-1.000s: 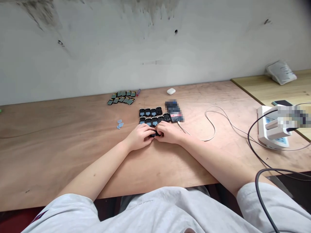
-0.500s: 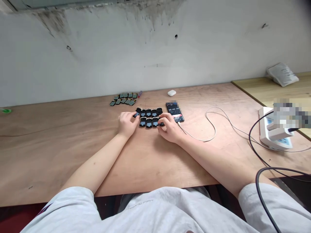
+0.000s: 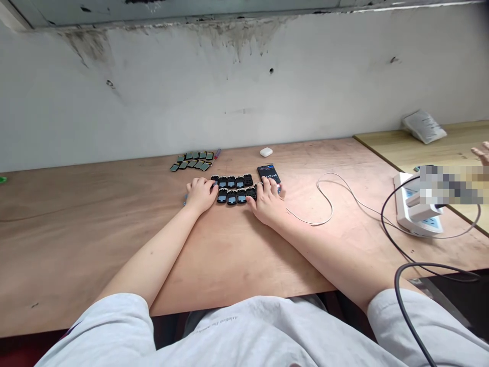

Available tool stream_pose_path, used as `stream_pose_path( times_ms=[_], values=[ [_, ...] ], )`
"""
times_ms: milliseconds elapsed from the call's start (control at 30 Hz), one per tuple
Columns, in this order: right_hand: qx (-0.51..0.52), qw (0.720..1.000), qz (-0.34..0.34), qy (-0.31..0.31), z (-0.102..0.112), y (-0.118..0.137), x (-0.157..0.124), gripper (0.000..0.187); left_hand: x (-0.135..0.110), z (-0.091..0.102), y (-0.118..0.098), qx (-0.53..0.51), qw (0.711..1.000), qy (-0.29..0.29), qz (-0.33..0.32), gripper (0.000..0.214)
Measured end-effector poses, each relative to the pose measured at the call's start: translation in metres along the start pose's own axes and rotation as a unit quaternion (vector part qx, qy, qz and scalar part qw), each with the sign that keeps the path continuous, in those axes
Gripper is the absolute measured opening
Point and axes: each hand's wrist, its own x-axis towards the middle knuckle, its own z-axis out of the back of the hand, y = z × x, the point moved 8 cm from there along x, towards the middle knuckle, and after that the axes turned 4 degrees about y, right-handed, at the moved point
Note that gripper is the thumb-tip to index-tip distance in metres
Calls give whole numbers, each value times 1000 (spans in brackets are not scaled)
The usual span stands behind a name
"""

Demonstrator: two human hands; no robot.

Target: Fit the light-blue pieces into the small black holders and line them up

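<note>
Two short rows of small black plastic housings lie on the wooden table, an upper row [image 3: 231,182] and a lower row [image 3: 232,197]. Several have a light-blue piece on top. At their left end rests my left hand [image 3: 200,195], fingers curled down, thumb and forefinger close together by the leftmost housing of the upper row. What they grip is hidden; a bit of blue shows at the hand's outer side. My right hand [image 3: 269,204] has its fingers spread, lying over the lower part of a phone [image 3: 266,171], with the thumb beside the right end of the lower row.
Behind the rows lie several flat green-grey screen-like pieces [image 3: 192,164], with a purple-handled screwdriver [image 3: 217,153]. A white earbud case [image 3: 266,152] sits near the wall. To the right are a white cable [image 3: 332,201], a power strip [image 3: 414,214] and another person's hand [image 3: 482,153].
My right hand has left the right end of the rows and shifted onto the phone, its fingers spreading. My left hand stays at the left end. Another person's hand appears at the right edge.
</note>
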Motion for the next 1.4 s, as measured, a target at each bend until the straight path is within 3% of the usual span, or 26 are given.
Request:
stream_pose_path(
  times_ms=[133, 300, 433, 500, 633, 767, 933, 1000, 1100, 1233, 1300, 1400],
  values=[
    [-24, 999, -11, 37, -10, -3, -1, 60, -1, -3, -6, -8, 999, 16, -34, 46],
    [-32, 999, -4, 26, -15, -6, -2, 64, -8, 2, -14, -38, 996, 10, -76, 48],
    [-33, 999, 7, 18, -14, -5, -3, 64, -21, 9, -8, -38, 995, -1, -88, 51],
    [-39, 999, 14, 21, -13, -4, -3, 64, -28, 17, 5, -25, 997, -36, -62, 50],
    [-58, 998, 28, 22, -9, 0, -4, 60, -38, 30, 50, -16, 994, -84, 70, 44],
    [-80, 996, 36, 2, 2, 9, -8, 57, -36, 26, 84, -21, 986, -37, 161, 36],
    [-73, 995, 59, -20, 19, 26, -15, 48, -34, 25, 104, -1, 980, -15, 199, 31],
    [-61, 994, 84, -17, 21, 32, -17, 46, -35, 26, 108, -4, 983, -15, 183, 30],
    [-22, 984, 178, 18, 16, 43, -20, 43, -33, 25, 104, -29, 996, -1, 90, 30],
    [68, 928, 346, 120, 2, 58, -30, 28, -31, 26, 92, -51, 998, 0, -31, 28],
    [87, 910, 381, 141, -2, 61, -34, 26, -29, 26, 91, -79, 996, -5, -49, 22],
    [91, 904, 395, 138, -3, 62, -35, 24, -27, 31, 91, -120, 991, -37, -47, 18]
  ],
)
